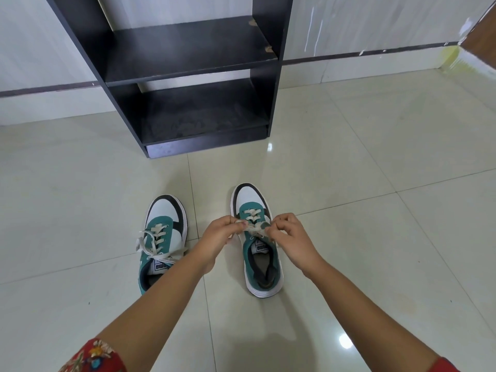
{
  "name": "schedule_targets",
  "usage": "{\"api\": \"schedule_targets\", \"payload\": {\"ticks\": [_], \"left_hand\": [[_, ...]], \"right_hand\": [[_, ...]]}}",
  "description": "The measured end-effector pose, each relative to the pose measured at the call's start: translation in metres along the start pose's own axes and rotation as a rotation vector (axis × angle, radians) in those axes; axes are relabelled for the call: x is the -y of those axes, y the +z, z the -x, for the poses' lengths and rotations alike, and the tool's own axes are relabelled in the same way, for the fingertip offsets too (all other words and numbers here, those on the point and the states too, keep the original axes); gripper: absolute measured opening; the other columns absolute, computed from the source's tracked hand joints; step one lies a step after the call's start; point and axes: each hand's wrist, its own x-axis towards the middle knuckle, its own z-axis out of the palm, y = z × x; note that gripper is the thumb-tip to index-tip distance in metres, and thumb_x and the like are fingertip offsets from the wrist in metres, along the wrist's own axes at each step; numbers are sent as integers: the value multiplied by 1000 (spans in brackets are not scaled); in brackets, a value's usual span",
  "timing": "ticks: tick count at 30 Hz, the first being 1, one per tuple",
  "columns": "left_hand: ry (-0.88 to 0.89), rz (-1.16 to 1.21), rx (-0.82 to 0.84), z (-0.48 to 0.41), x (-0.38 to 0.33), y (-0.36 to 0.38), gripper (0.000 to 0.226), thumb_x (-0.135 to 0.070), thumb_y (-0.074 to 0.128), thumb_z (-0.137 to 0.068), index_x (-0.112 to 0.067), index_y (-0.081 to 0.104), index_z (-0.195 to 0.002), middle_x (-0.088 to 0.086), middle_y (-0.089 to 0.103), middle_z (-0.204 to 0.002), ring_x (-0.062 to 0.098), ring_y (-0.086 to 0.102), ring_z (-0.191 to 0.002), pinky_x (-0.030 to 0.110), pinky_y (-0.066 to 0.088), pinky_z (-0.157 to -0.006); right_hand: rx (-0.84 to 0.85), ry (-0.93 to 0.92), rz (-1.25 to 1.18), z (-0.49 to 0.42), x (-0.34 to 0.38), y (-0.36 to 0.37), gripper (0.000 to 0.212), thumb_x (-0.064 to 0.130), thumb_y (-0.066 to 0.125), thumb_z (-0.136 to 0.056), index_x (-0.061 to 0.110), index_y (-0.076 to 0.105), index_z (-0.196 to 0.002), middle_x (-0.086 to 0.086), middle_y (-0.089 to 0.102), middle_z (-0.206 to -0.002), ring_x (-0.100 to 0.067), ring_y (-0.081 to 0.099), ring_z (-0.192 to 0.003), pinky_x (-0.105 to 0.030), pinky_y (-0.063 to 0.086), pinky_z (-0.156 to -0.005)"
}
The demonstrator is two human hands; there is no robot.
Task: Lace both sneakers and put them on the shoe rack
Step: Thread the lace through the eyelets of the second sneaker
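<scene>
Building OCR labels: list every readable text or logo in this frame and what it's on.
"puma", seen upside down: tongue label of the left sneaker.
"puma", seen upside down: tongue label of the right sneaker.
No other text: none on the shoe rack, floor or wall.

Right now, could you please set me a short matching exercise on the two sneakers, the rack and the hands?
Things:
1. left sneaker
2. right sneaker
3. shoe rack
4. both hands: left hand, right hand

States:
A. dark shelves, no shoes on them
B. pinching a lace
C. laced, bow tied
D. lace ends held over its tongue

Pairs: 1-C, 2-D, 3-A, 4-B
</scene>
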Motion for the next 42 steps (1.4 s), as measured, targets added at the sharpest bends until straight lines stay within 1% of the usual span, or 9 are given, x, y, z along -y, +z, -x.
{"api": "schedule_targets", "payload": {"ticks": [6, 9, 12, 18, 31, 34, 37, 39, 42], "left_hand": [[-198, 364, -149, -1, 15, -11, 10, -15, 57, -88, -12, 66, -84, -2, 61, -76, 10, 47, -66, 23, 36, -62], [-280, 668, -53, 2, 20, -6, 18, -14, 51, -90, -5, 65, -95, -2, 66, -64, 6, 47, -49, 15, 39, -44], [-293, 722, -39, -1, 18, -1, 19, -17, 45, -93, -6, 60, -90, -2, 63, -56, 7, 46, -42, 16, 40, -39], [-349, 570, -138, -12, 19, -1, 30, -15, 38, -95, -17, 40, -65, -6, 42, -42, 9, 34, -42, 21, 34, -49], [-385, 580, -201, -19, 18, -7, 33, -10, 36, -95, -16, 34, -62, -5, 35, -31, 7, 32, -27, 29, 44, -65], [-353, 490, -238, -8, 20, 2, 26, -12, 43, -94, -14, 46, -69, -3, 47, -48, 10, 42, -47, 31, 47, -72], [-282, 229, -204, 13, 18, 13, 8, -19, 50, -93, -14, 56, -94, 5, 59, -98, 16, 55, -86, 34, 46, -80], [-148, -106, -203, 27, 25, 14, 41, -25, 56, -90, -13, 43, -126, 8, 45, -133, 24, 52, -111, 34, 43, -90], [191, -524, -308, 65, 37, 2, 70, -25, 64, -85, -19, 24, -142, 6, 29, -145, 25, 44, -124, 39, 40, -104]], "right_hand": [[-9, 347, -631, 6, -11, -10, 30, 11, 46, -91, 15, 55, -62, 1, 49, -63, -13, 49, -67, -27, 40, -64], [63, 402, -1044, 6, -18, -1, 34, 14, 45, -90, 16, 43, -56, -2, 61, -71, -12, 56, -60, -21, 41, -50], [94, 412, -1313, 3, -20, 4, 33, 15, 41, -91, 16, 39, -59, -3, 69, -73, -10, 58, -50, -17, 40, -36], [6, 417, -1427, -3, -25, 10, 30, 13, 33, -92, 17, 32, -62, 1, 45, -53, -10, 45, -45, -18, 42, -41], [-51, 451, -1449, -2, -34, 9, 31, 10, 30, -92, 17, 31, -62, 0, 43, -49, -10, 39, -39, -19, 38, -37], [-63, 480, -1297, -1, -30, 4, 30, 12, 35, -93, 16, 34, -64, 1, 47, -51, -9, 39, -38, -18, 33, -35], [-66, 438, -626, 7, -22, -5, 29, 29, 43, -97, 12, 54, -77, 1, 59, -72, -10, 44, -49, -21, 35, -46], [-129, 291, -152, 22, -23, -8, 37, 47, 44, -93, 14, 61, -92, 1, 61, -94, -12, 53, -66, -27, 45, -63], [-146, 62, 297, 59, -22, -10, 31, 56, 54, -84, 31, 54, -102, 6, 50, -121, -12, 61, -89, -33, 49, -77]]}}
